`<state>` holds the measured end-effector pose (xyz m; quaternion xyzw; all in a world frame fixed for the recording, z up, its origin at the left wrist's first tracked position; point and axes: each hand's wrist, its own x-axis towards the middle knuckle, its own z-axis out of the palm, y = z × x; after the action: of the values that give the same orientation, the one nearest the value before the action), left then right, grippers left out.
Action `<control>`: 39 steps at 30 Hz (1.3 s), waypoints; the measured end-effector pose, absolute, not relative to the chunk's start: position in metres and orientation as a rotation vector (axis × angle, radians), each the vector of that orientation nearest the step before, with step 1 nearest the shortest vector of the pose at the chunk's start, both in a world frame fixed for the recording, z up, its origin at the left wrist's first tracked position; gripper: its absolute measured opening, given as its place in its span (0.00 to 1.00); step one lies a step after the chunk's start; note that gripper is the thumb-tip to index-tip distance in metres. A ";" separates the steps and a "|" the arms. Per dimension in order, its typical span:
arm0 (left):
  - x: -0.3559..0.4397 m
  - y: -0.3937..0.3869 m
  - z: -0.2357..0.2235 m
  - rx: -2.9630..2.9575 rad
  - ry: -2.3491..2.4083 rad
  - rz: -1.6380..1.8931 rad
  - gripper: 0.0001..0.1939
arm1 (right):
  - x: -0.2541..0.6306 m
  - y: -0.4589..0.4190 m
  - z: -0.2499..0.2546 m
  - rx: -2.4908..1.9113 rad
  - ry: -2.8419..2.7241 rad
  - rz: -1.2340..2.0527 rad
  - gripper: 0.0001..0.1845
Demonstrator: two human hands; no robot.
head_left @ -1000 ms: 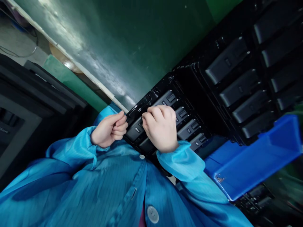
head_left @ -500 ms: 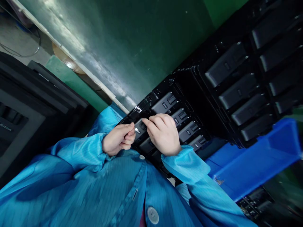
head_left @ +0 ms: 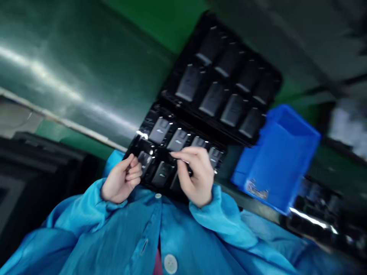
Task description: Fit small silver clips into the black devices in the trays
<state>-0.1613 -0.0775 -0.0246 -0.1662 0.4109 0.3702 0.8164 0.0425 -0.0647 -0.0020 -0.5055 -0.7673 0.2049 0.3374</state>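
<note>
A black plastic tray point(head_left: 157, 152) lies right in front of me, its pockets filled with dark grey cases point(head_left: 159, 130) that bear a light logo. My left hand point(head_left: 122, 179) is at the tray's near left corner, fingers curled and thumb pressed to them. Whatever it may hold is hidden. Over the tray's middle, my right hand point(head_left: 196, 173) has thumb and index finger drawn together in a pinch. Something small and shiny may be between them, but blur keeps me from naming it. Below these fingers sits another grey case point(head_left: 163, 174).
Behind the near tray stands a second black tray point(head_left: 197, 121) with several dark cases. To the right, a blue bin point(head_left: 282, 160) holds small metal pieces point(head_left: 257, 190) in its near corner. Black equipment point(head_left: 43, 160) stands at left, beside the green worktop point(head_left: 94, 76).
My view has swung to the right, bringing the blue bin fully into sight. My hands have moved farther apart, the left one off the case's printed end.
</note>
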 end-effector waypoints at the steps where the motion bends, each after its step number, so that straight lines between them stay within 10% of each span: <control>1: -0.155 -0.072 -0.020 -0.333 0.886 0.782 0.20 | 0.048 -0.071 0.002 -1.336 -1.909 0.558 0.14; 21: 0.269 -0.004 0.028 0.739 0.838 0.292 0.14 | 0.158 -0.194 -0.075 -1.709 -0.550 0.504 0.10; 27: 0.287 0.002 0.022 0.956 0.670 0.163 0.35 | 0.163 -0.196 -0.082 -1.696 -0.504 0.535 0.10; 39: 0.285 0.025 0.000 1.155 0.726 0.126 0.41 | 0.159 -0.189 -0.087 -1.669 -0.541 0.584 0.10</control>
<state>0.2854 0.0253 0.0001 0.5332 0.3354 0.0583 0.7745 0.1591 -0.1887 -0.0873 -0.7206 -0.2336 0.2522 0.6022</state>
